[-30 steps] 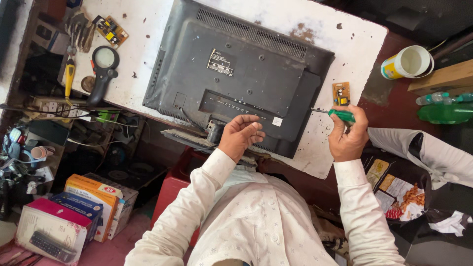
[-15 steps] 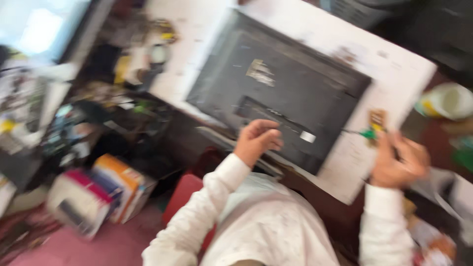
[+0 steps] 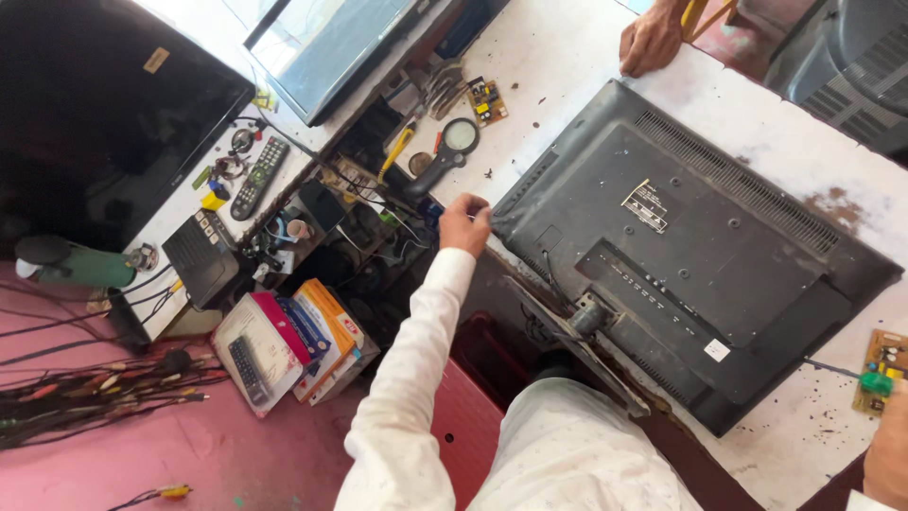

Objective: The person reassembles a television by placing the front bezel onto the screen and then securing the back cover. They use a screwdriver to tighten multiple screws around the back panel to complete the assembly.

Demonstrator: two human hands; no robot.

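Dark grey television (image 3: 700, 246) lying screen-down on the white bench (image 3: 567, 66), ribbed vents, pale label and stand bracket showing. My left hand (image 3: 465, 222) has its grip clamped on the set's near left corner, at the bench edge. My right hand (image 3: 887, 454), mostly out of view, has its grip closed on a green-handled screwdriver (image 3: 865, 378) beside a small circuit board (image 3: 884, 369). Bare benchtop lies beyond the set, where another person's hand (image 3: 651, 40) rests.

Dark grey television back (image 3: 700, 255), green-handled screwdriver (image 3: 865, 380), white workbench (image 3: 567, 57).
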